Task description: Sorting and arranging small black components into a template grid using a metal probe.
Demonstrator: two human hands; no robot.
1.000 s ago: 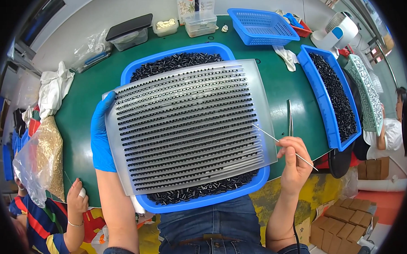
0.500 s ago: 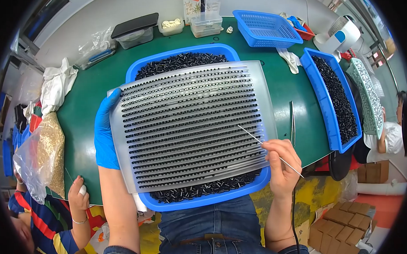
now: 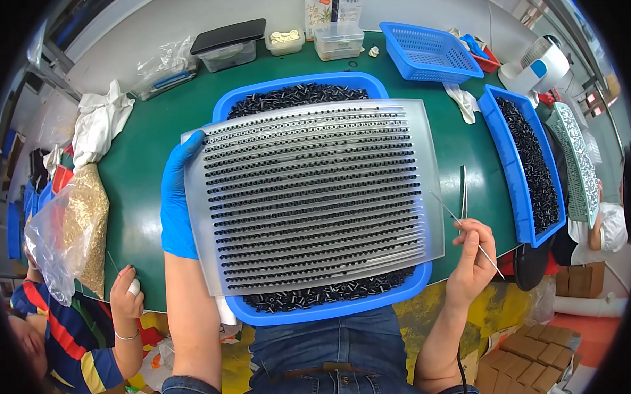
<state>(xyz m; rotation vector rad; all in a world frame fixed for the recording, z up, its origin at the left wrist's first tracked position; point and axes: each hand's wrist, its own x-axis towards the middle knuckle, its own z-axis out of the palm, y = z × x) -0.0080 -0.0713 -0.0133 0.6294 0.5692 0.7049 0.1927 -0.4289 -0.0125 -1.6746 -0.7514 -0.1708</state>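
My left hand [image 3: 179, 202], in a blue glove, grips the left edge of a translucent ridged plate [image 3: 427, 158], its thumb on top. Small black tubular pieces [image 3: 312, 190] fill the plate's rows, with gaps toward the right in the lowest ones. The plate is held above a blue tub [image 3: 337, 313] heaped with similar loose black pieces [image 3: 298, 95]. My bare right hand [image 3: 472, 257] pinches a thin metal pick [image 3: 491, 262] just off the plate's right side. The pick's tip lies near the plate's right edge.
Metal tweezers [image 3: 464, 192] lie on the green table [image 3: 138, 203]. Right of them stands a long blue bin [image 3: 500, 156] of black pieces. An empty blue basket [image 3: 433, 71] and lidded containers [image 3: 339, 43] sit at the back. A co-worker's hand [image 3: 127, 294] is at the left.
My right hand has moved right, taking the pick's tip from over the plate's rows to its right edge. The whole view has shifted slightly; my left hand keeps its grip.
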